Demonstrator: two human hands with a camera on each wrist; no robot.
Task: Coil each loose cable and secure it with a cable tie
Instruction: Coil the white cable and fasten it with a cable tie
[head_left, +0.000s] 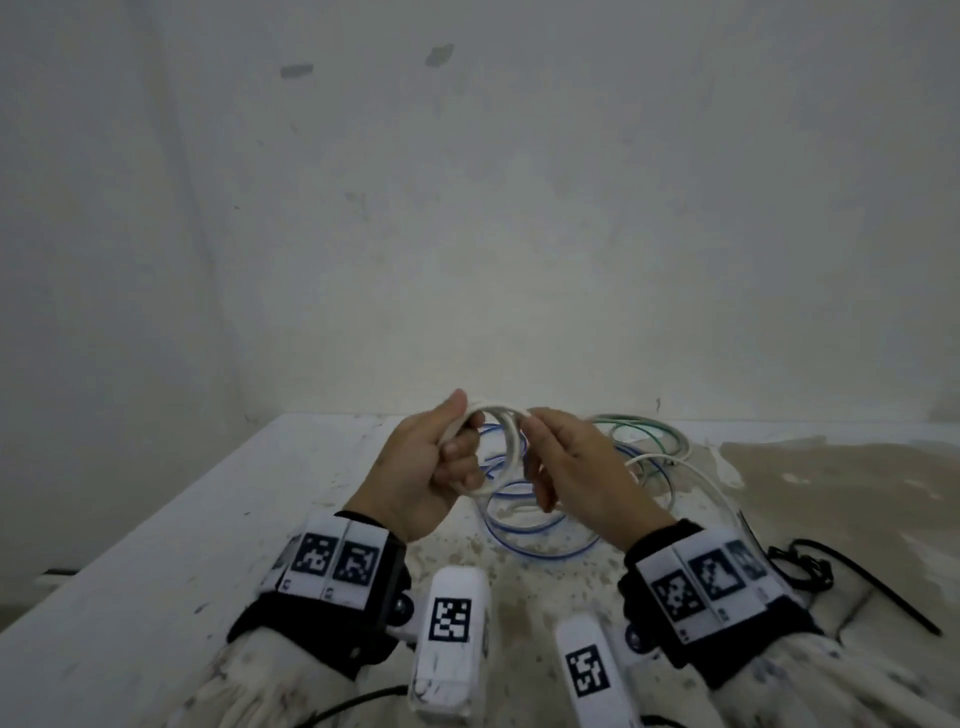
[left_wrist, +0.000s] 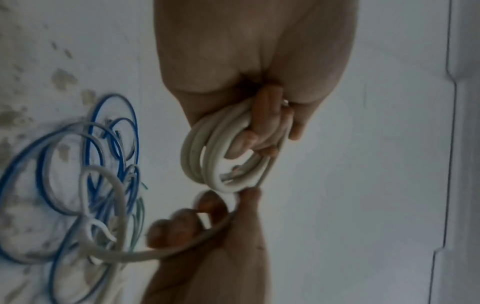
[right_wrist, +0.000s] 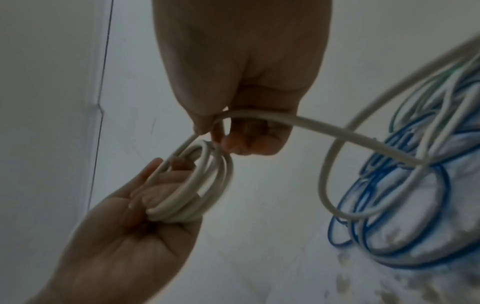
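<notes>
A white cable is wound into a small coil (head_left: 506, 423) held above the table between both hands. My left hand (head_left: 460, 431) grips the coil, its fingers curled through the loops (left_wrist: 207, 156) and its thumb on top. My right hand (head_left: 530, 431) pinches the loose run of the same cable (right_wrist: 337, 131) right beside the coil (right_wrist: 205, 185). That run trails down to the pile on the table. Black cable ties (head_left: 841, 577) lie on the table to the right of my right wrist.
A tangle of blue cable (head_left: 535, 535) with white and green strands (head_left: 644, 431) lies on the stained white table (head_left: 182, 545) under and behind the hands. A pale wall stands close behind the table. The table's left edge drops off at the left.
</notes>
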